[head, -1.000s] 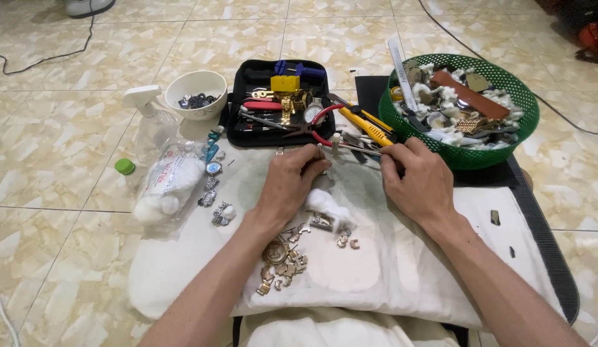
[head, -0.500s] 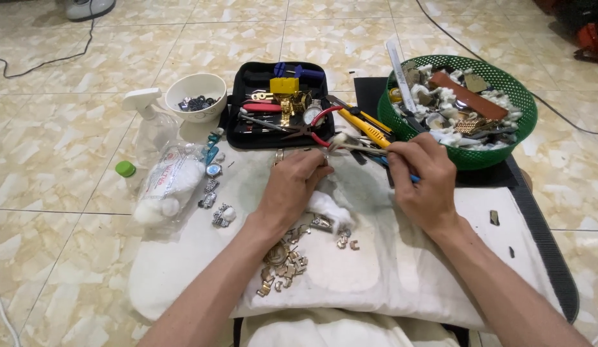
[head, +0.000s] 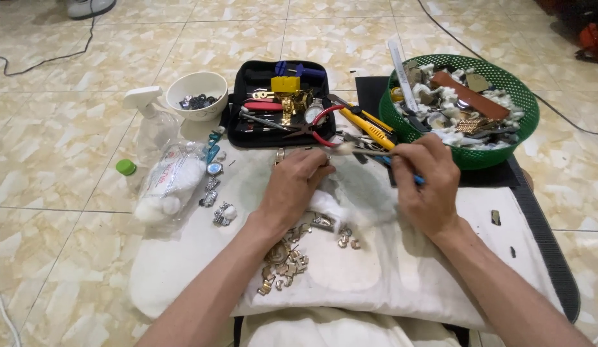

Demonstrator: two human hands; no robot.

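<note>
The right hand is curled shut around a thin blue-handled tool, whose blue end sticks out past the thumb side while its pale tip points left toward the other hand. The left hand lies knuckles up on the white cloth, fingers bent down over a small metal piece at its fingertips; whether it pinches that piece or only presses on it cannot be told. A wad of white cotton sits just beside the left hand, between the two wrists.

Below the left wrist, toward the near edge of the cloth, a heap of small metal watch-band links is scattered, with a few more loose pieces under the cotton. Near the cloth's left edge lie a clear bag of cotton balls, some watch parts and a green cap. A clear spray bottle stands behind the bag.

At the far edge of the cloth an open black tool case holds pliers, tweezers and a yellow tool. A yellow-handled utility knife lies at its right. To the case's left is a white bowl with dark small parts. At the far right corner, a green plastic basket is piled with watches, straps and scraps.
</note>
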